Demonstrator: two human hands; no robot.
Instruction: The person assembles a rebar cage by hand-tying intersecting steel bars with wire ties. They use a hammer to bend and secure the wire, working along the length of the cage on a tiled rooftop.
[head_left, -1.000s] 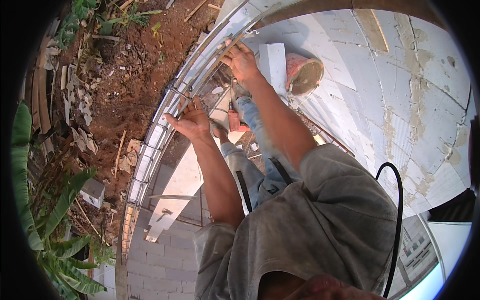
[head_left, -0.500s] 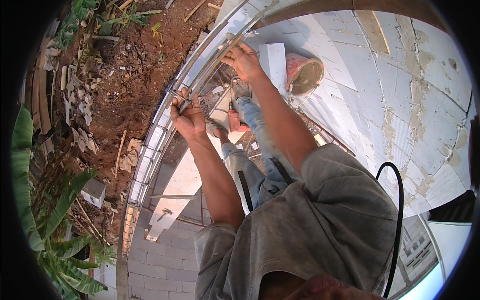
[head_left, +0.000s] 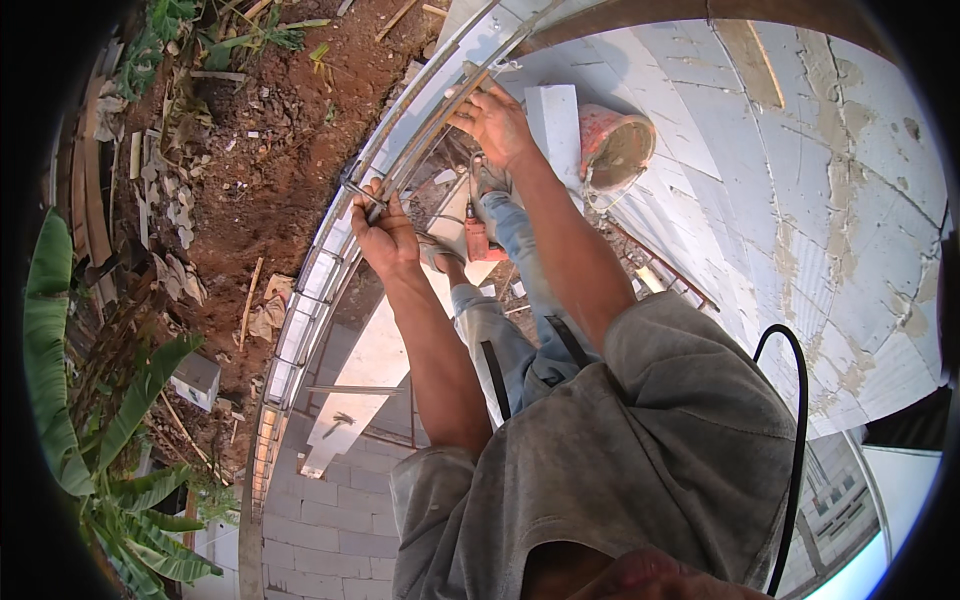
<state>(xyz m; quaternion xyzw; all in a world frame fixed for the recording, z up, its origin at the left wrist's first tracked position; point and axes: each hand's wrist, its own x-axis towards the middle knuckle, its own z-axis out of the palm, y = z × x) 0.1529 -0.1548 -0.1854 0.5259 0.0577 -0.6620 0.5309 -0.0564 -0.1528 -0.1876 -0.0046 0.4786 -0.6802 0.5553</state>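
Rebar fills the top of the long grey steel reinforcement cage [head_left: 330, 270] that runs along the crest of the block wall, and we have both hands on it. Our left hand [head_left: 385, 240] is curled shut around a thin metal tying tool [head_left: 362, 195], its grip closed on the handle with the tip set against the bars of the cage. Our right hand [head_left: 497, 122] lies farther along the same cage, fingers bent over the top bars in a loose, closed hold; we cannot tell whether it pinches a wire as well.

Below the hands our legs in blue jeans stand on a pale wooden plank [head_left: 375, 370], and a small red power tool [head_left: 480, 240] lies just beside our feet. A reddish mortar-stained bucket [head_left: 615, 145] sits near a white rectangular block [head_left: 553, 120] just beside the right hand. A black cable [head_left: 790, 440] curves past our grey shirt.

On the far side of the wall lies bare red-brown earth [head_left: 270, 140] strewn with rubble, and broad green banana leaves [head_left: 90, 420] rise at the left.
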